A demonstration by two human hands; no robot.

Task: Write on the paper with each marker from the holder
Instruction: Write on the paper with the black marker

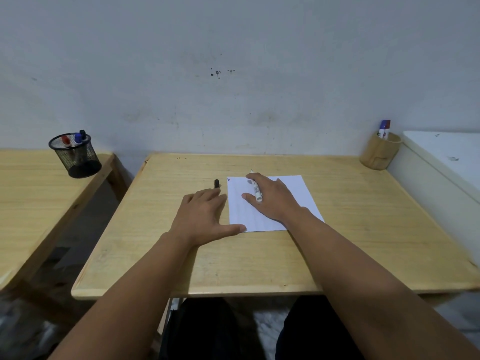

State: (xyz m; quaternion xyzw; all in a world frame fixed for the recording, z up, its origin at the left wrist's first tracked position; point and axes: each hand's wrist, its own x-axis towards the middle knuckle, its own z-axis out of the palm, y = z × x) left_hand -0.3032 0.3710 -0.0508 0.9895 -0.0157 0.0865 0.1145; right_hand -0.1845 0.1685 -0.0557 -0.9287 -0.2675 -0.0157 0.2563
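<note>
Resting on the paper (270, 203), the right hand (272, 201) is holding a white marker (255, 189) between its fingers, tip pointing away. The left hand (205, 216) is lying flat on the table (363, 229), fingers spread, thumb touching the paper's near corner, fingertips by a black cap (216, 183). A mesh holder (75, 155) with markers is sitting on the side table (31, 193).

White paper (298, 193) flat at table centre, tiny blue mark at its 11 o'clock corner. White marker (255, 189) uncapped, tip toward 12. Black cap (216, 183) just beside paper's 9 o'clock edge. Black mesh holder (75, 155) at far 10 o'clock, red, blue, black markers upright inside.
</note>
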